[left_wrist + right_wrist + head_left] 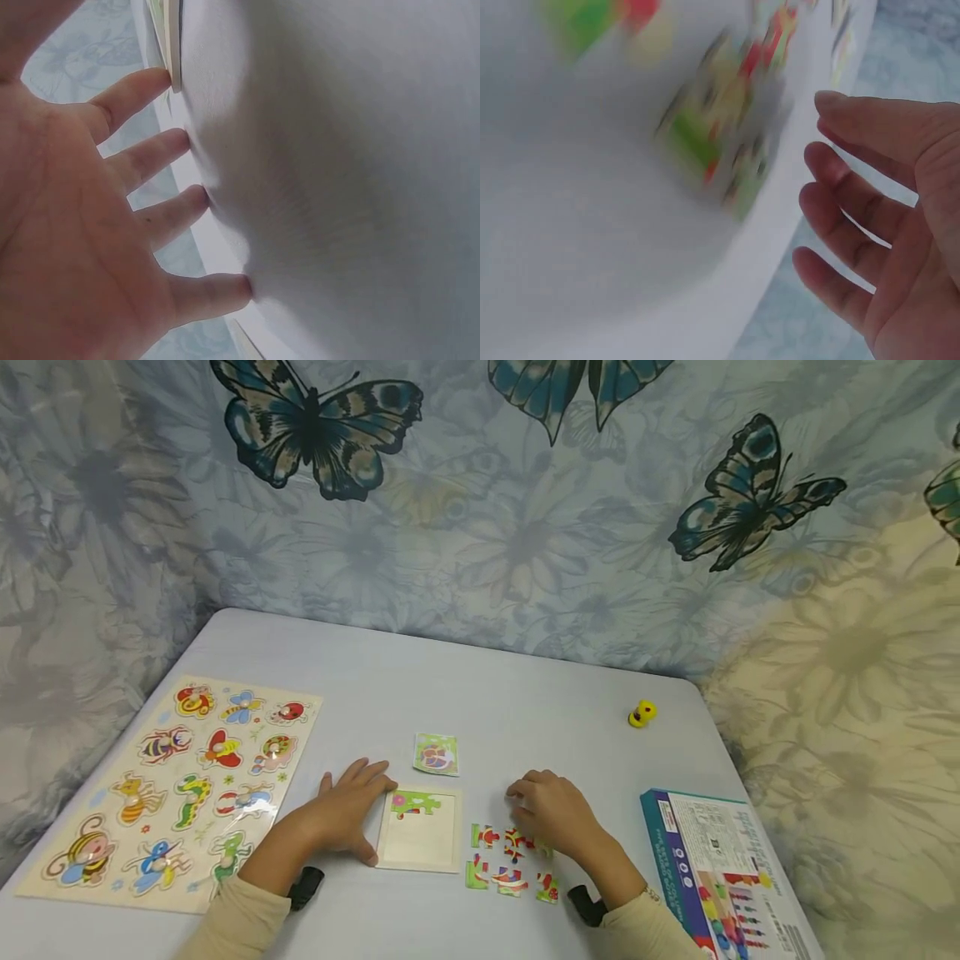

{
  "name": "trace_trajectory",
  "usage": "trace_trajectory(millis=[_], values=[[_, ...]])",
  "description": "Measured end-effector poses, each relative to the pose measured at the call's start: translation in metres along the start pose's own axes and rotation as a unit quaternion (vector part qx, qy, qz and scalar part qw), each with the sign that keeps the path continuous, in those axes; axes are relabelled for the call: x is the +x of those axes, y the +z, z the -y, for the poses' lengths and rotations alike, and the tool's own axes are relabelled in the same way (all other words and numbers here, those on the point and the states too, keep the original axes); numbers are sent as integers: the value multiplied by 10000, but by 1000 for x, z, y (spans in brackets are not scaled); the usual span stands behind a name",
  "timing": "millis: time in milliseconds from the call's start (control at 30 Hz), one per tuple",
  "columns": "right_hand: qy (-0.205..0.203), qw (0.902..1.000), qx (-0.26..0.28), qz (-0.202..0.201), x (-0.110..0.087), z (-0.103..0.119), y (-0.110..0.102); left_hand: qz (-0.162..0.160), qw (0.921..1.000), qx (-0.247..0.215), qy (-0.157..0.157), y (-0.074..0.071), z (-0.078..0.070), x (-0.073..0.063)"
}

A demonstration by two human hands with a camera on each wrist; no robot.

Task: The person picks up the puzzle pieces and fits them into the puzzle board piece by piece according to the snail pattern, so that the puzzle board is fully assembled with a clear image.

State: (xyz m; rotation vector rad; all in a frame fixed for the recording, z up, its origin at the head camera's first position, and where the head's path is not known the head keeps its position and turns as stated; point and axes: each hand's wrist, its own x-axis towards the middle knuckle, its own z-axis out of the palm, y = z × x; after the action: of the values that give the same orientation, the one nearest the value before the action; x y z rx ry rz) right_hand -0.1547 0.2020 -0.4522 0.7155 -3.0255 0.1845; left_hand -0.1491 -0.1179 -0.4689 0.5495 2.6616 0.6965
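My left hand (pixel 343 814) spreads at the left side of a pale square puzzle tray (pixel 422 850), with a fingertip at its upper corner and the thumb near its lower left corner. In the left wrist view, the tray's edge (pixel 175 45) meets one fingertip while the other straight fingers (pixel 161 221) rest on the table. A few joined green puzzle pieces (pixel 415 803) lie along the tray's top. Over the loose red and green puzzle pieces (pixel 510 881) hovers my right hand (pixel 557 814), its fingers loosely bent with nothing between them in the right wrist view.
A small picture card (pixel 436 753) lies beyond the tray. At left is a large insect sheet (pixel 168 793); at right stand a flat printed box (pixel 731 868) and a small yellow toy (pixel 642 713). The patterned wall (pixel 480 568) borders the table's far edge.
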Motion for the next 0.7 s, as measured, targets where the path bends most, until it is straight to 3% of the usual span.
trace_trajectory(millis=[200, 433, 700], values=[[471, 9988, 59, 97, -13, -23, -7, -49, 10000, -40, 56, -2, 2, -1], [532, 9980, 150, 296, -20, -33, -1, -16, 10000, -38, 48, -3, 4, -1], [673, 9969, 346, 234, -21, -36, 4, -18, 9999, -95, 78, -1, 1, -2]])
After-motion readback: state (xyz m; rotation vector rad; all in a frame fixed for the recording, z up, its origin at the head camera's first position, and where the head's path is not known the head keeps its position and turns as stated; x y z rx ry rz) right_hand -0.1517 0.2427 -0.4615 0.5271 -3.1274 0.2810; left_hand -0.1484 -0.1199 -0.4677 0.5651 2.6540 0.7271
